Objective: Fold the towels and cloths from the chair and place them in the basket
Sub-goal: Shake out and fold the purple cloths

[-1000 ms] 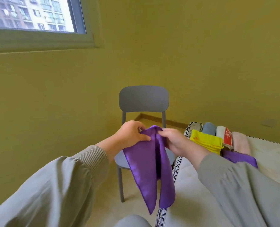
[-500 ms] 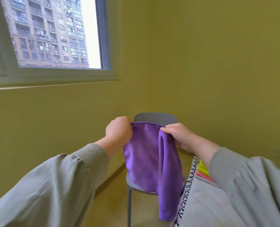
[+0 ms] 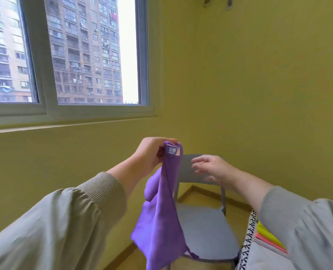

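In a yellow-walled room before a grey chair point(image 3: 206, 227), the left hand point(image 3: 152, 152) pinches a purple cloth point(image 3: 161, 221) hanging straight down; the empty right hand point(image 3: 210, 168), fingers loose, hovers just right.

Cloth point(image 3: 161, 221) is hanging from the left hand point(image 3: 152, 152), with the right hand point(image 3: 214, 168) hovering just to its right, apart from it.
The cloth is dangling below the left hand and falling in front of the chair point(image 3: 204, 227), which is standing behind and below both hands, its back sitting right behind the right hand. The window point(image 3: 84, 55) is sitting above and left of the left hand, and a stack of folded cloths point(image 3: 267, 235) is lying under the right forearm, right of the chair.
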### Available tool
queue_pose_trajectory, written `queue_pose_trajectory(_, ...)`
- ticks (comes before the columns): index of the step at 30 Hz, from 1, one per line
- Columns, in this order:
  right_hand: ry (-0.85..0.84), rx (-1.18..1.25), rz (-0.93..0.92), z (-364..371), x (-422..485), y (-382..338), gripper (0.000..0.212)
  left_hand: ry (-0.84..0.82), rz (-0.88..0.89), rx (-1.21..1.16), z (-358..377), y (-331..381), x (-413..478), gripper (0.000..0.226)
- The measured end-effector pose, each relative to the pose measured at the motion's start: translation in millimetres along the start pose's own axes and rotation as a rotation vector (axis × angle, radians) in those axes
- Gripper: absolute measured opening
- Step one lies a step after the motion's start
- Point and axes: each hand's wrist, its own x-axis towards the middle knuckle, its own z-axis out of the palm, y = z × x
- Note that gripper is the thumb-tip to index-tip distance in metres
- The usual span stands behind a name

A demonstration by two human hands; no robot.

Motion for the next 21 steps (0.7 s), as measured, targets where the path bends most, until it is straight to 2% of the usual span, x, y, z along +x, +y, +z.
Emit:
queue_pose_trajectory(3,0.001,0.066,-0.074,2,10,-9,0.042,-0.089,-0.028,-0.023,1,11,-3,0.036)
queue_pose_trajectory(6,-0.15,0.236,-0.121,1,12,-17,0.068,-0.18,-0.025,0.071,-1,19,-6,0.028)
queue_pose_trajectory(7,-0.23,0.305,-0.112,-1,11,-18,0.068,-0.202,-0.014,0.124,-2,20,-8,0.025)
queue_pose_trajectory(9,-0.388,0.4,-0.09,-4,5,-21,0.054,-0.253,0.007,0.188,-5,21,-8,0.03)
queue_pose_trajectory(11,-0.498,0.39,-0.08,-6,0,-22,0.042,-0.322,-0.007,0.189,-7,22,-9,0.036)
queue_pose_trajectory(13,-0.557,0.379,-0.076,-10,-1,-20,0.043,-0.386,-0.03,0.203,-8,24,-9,0.038)
queue_pose_trajectory(16,-0.599,0.395,-0.05,-17,-3,-18,0.044,-0.502,-0.071,0.217,-8,26,-11,0.043)
queue_pose_trajectory(18,-0.577,0.411,-0.023,-20,-5,-17,0.035,-0.568,-0.08,0.235,-7,26,-11,0.049)
queue_pose_trajectory(21,-0.503,0.39,-0.026,-21,-5,-18,0.03,-0.474,-0.011,0.353,-5,24,-9,0.048)
